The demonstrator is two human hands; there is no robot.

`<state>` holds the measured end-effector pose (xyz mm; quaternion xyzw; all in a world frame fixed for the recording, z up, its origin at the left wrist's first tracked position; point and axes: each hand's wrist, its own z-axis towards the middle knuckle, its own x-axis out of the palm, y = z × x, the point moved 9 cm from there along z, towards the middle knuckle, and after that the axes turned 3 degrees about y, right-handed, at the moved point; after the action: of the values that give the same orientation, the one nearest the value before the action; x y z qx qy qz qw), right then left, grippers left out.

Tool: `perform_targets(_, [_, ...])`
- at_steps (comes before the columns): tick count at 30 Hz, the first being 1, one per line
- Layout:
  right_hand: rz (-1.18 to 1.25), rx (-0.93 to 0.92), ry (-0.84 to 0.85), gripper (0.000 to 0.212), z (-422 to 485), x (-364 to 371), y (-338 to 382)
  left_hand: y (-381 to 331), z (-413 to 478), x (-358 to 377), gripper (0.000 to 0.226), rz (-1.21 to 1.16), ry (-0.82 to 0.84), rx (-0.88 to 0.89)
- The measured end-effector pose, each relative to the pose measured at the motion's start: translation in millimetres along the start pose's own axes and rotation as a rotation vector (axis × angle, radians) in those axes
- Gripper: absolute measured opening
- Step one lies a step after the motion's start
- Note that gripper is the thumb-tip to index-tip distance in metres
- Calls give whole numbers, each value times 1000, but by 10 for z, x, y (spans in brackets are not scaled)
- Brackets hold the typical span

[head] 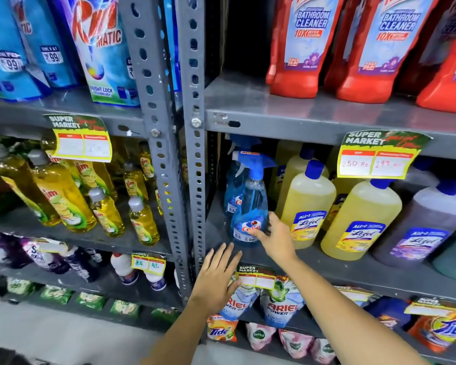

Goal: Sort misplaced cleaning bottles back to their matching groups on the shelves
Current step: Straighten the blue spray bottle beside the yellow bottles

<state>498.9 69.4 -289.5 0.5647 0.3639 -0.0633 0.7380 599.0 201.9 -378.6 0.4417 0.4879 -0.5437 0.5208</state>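
A blue Colin spray bottle (249, 206) stands upright at the left end of the middle right shelf (327, 270), with a second blue spray bottle (232, 188) right behind it. My right hand (277, 237) touches the front bottle's lower right side, fingers spread around the label, not closed on it. My left hand (216, 277) hovers flat, fingers apart, just below the shelf's front edge and holds nothing. Yellow Lizol bottles (306, 206) stand directly right of the spray bottles, then a purple Lizol bottle (421, 227).
Red bathroom cleaner bottles (298, 48) fill the shelf above. Yellow Vim bottles (63, 196) occupy the left bay beyond the grey perforated upright (195, 180). Ariel pouches (277, 304) and Tide packs sit below. Price tags (377, 159) hang from shelf edges.
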Motion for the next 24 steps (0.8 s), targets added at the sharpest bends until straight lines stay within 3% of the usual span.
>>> perform_targets(6, [10, 8, 24, 60, 87, 113, 92, 11, -6, 19, 64, 42, 31, 7])
perform_targets(12, [99, 35, 186, 76, 242, 25, 211, 17, -11, 20, 64, 41, 48, 9])
perform_targets(24, [133, 25, 198, 64, 289, 134, 304, 24, -24, 25, 66, 70, 59, -20])
